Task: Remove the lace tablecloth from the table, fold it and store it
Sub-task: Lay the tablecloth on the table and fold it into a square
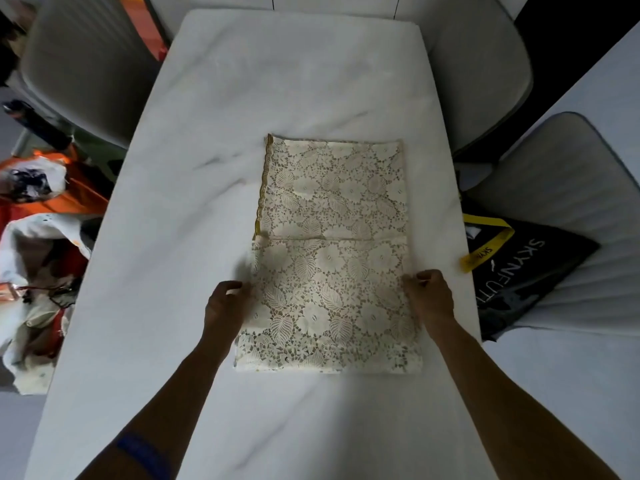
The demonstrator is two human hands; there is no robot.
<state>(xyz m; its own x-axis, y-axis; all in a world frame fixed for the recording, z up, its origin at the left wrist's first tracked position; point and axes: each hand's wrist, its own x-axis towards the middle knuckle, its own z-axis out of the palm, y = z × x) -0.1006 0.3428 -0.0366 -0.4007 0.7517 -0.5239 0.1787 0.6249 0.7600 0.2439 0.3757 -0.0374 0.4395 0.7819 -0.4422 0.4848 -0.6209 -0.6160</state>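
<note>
Tablecloth, lace, folded into long rectangle, lies mid tabletop twd right edge. Left hand & right hand pinch its 2 side edges w/ curled fingers, prob to lift for next fold.

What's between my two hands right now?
In the head view, the near half of the folded lace tablecloth spans the gap between the left hand and right hand, each at one side edge.
</note>
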